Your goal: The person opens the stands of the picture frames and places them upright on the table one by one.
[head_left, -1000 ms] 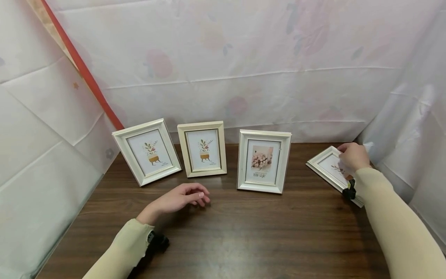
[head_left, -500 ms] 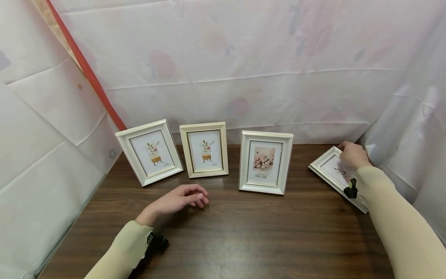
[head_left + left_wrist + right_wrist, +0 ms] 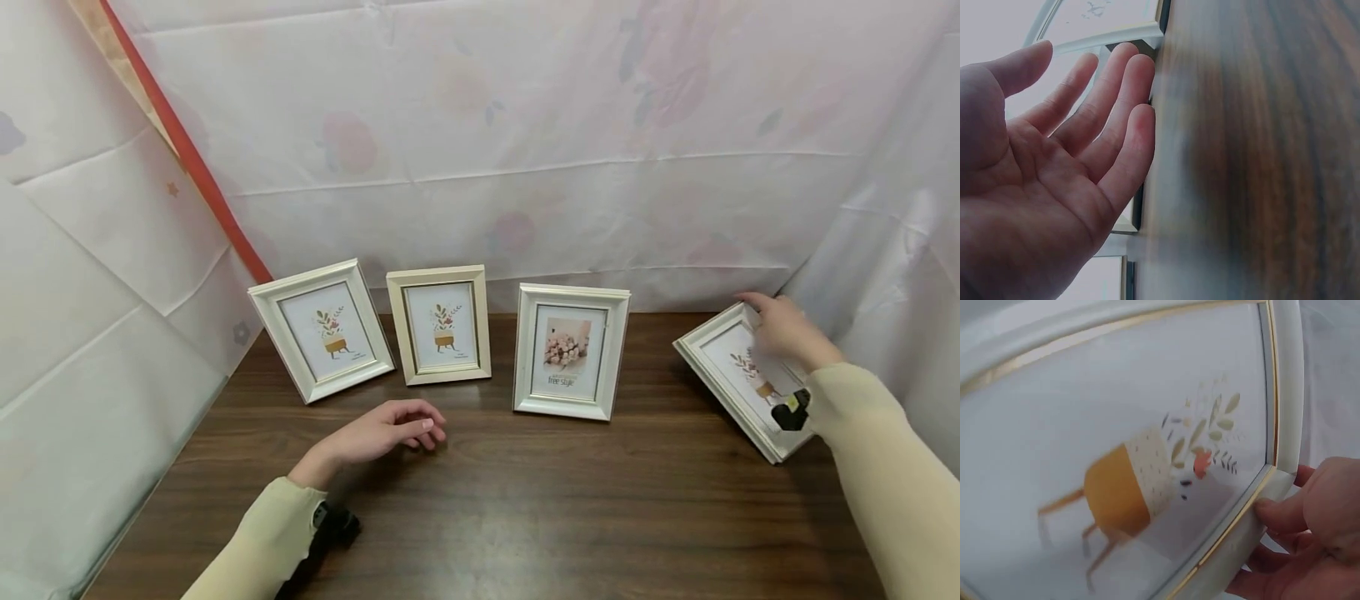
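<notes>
At the table's right end, my right hand (image 3: 787,329) grips the upper right border of a white picture frame (image 3: 708,358) with a potted-plant print. In the right wrist view the thumb (image 3: 1279,515) presses the front border while the other fingers go behind it. The frame is tilted, its top edge raised off the table. My left hand (image 3: 378,432) lies over the table with loosely bent fingers and holds nothing. Nearest to it stand a cream picture frame (image 3: 397,325) and a white picture frame (image 3: 272,312). A white frame with a flower print (image 3: 527,350) stands right of these.
The brown wooden table (image 3: 525,508) reaches back to a pale patterned cloth (image 3: 600,225). More white cloth hangs close along the right side (image 3: 900,275) and the left side. A red strip (image 3: 180,137) runs down the left corner.
The right-hand picture frame lay low on the table earlier; now my right hand has lifted its top edge and tilted it up. My left hand has hardly moved.
</notes>
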